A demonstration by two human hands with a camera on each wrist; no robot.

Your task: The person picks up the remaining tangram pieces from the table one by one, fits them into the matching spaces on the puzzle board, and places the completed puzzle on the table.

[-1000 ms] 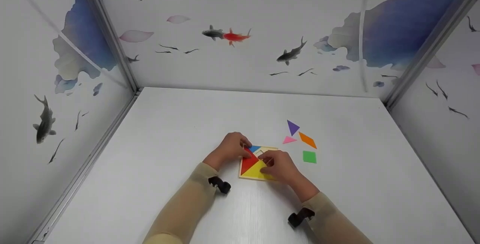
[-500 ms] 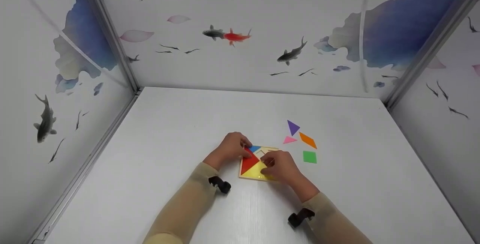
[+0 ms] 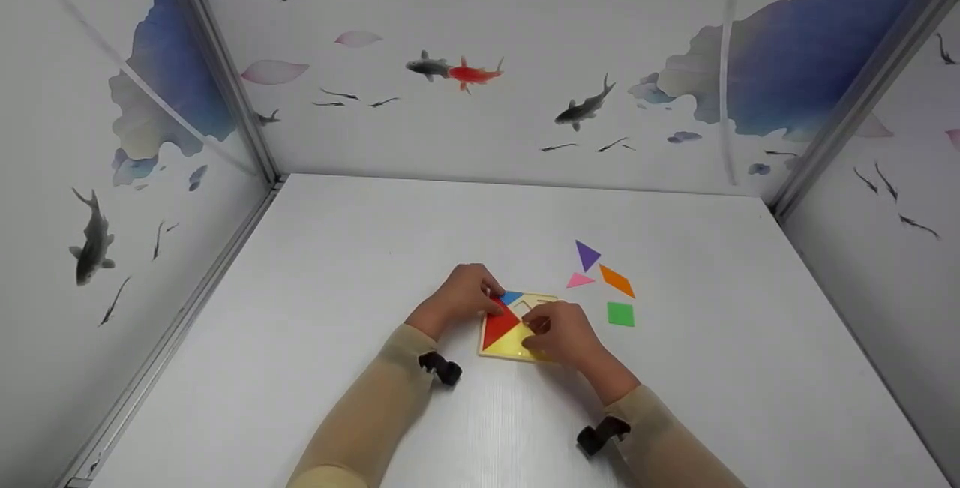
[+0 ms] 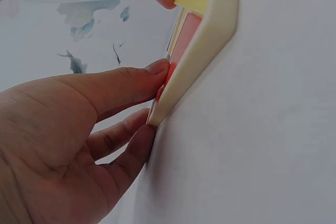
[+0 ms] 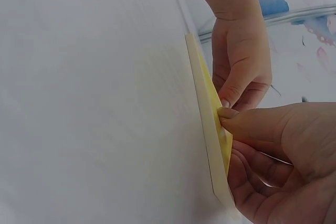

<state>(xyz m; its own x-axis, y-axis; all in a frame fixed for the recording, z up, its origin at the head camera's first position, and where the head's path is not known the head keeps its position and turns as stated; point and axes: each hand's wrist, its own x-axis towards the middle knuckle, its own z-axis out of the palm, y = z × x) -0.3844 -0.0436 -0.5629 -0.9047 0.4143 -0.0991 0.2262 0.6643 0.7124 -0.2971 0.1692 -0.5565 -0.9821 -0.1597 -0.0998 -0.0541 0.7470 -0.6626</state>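
Note:
A square wooden tangram tray [image 3: 481, 354] lies on the table between both hands. Red triangle [image 3: 500, 328] and blue piece [image 3: 511, 297] sit in its left and upper parts; the yellow triangle [image 3: 506, 345] covers the near part. My left hand [image 3: 466, 294] grips the tray's left edge. In the left wrist view its thumb [image 4: 157, 67] presses on the red triangle, other fingers against the tray's side. My right hand [image 3: 562, 332] pinches the yellow triangle, its thumb [image 5: 227, 114] on top. The curled fingers and back of the hand hide the tray's right part.
Beyond the tray to the right lie a purple triangle [image 3: 587, 255], a pink triangle [image 3: 580, 279], an orange parallelogram [image 3: 617, 281] and a green square [image 3: 620, 314]. White tabletop [image 3: 360, 248] surrounds them. Painted panels [image 3: 495, 136] stand at the back and sides.
The right fingertips have shifted very slightly to the right over the tray. Left hand, tray and loose pieces stay in place.

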